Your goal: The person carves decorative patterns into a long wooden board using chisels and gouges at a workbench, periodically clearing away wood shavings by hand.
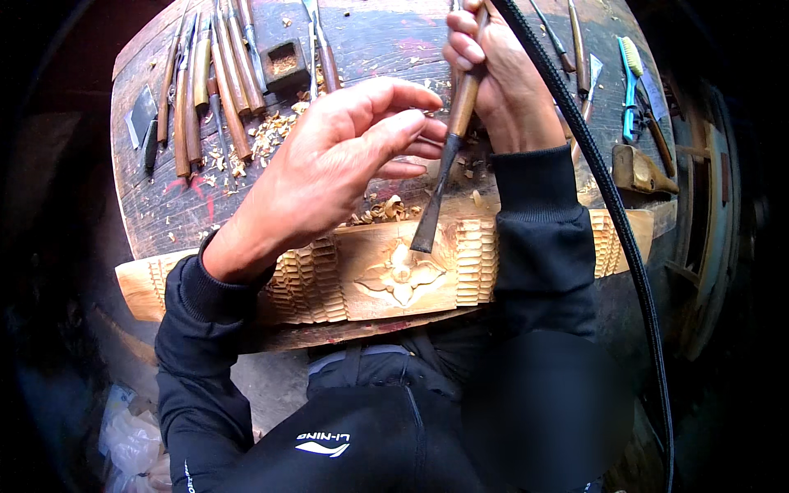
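My right hand (505,78) is closed around the wooden handle of a wood chisel (449,152). The tool slants down, and its flat steel blade ends over the carved flower (400,275) in the middle of a long pale wooden board (378,246). Whether the edge touches the wood I cannot tell. Beside the handle, my left hand (353,140) has its fingers stretched out and curved, with nothing in them. Rows of scalloped cuts flank the flower, and my two forearms cross over parts of the board.
Several wood-handled carving tools (222,78) lie at the back left, near a small dark square box (283,62). Wood shavings (271,135) scatter the worktable (173,218). A blue brush (631,86) and a wooden mallet (643,171) lie at right. A black braided cable (604,181) hangs across the right side.
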A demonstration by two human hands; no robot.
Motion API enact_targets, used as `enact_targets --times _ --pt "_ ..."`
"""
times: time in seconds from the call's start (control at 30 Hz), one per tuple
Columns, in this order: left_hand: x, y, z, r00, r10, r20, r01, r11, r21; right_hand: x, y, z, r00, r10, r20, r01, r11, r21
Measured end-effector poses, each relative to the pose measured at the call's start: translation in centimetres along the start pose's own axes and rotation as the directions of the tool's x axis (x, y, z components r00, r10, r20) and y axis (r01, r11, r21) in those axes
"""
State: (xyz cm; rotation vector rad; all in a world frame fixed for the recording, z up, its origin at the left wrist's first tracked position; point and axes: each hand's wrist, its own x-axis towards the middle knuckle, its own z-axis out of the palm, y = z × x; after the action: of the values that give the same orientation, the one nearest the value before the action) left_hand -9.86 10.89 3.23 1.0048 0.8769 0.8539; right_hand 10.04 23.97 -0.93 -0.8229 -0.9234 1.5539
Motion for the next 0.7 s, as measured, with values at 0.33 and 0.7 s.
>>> enact_targets --times 0.33,0.7 --pt "-0.5 -3.0 1.2 0.996 -0.064 0.069 0.075 0.981 -0.177 -0.9 2.1 2.6 0.998 0.044 0.033 -0.043 0.999 -0.031" --pt "-0.2 -3.9 1.3 0.992 -0.093 0.081 0.111 0.956 -0.27 -1.7 1.4 3.6 0.998 0.045 0.038 -0.042 0.996 -0.074"
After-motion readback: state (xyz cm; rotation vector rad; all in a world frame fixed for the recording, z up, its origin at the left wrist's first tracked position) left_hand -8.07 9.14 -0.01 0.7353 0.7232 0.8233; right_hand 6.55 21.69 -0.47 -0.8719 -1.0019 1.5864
